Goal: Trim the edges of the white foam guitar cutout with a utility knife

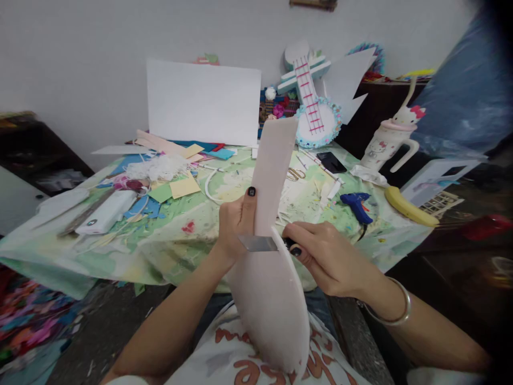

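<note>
A long pale pink foam sheet stands upright in front of me, its lower end resting against my chest. My left hand is closed round its left edge at mid-height, thumb on the front face. My right hand grips the dark handle of a utility knife. The knife's flat steel blade lies across the sheet, pointing left. On the blade's right side, a narrow strip curls away from the sheet's edge.
A table with a paint-stained cloth holds paper scraps, a white power bank, scissors, a phone, a blue glue gun and a banana. A white board and a foam guitar model lean on the wall.
</note>
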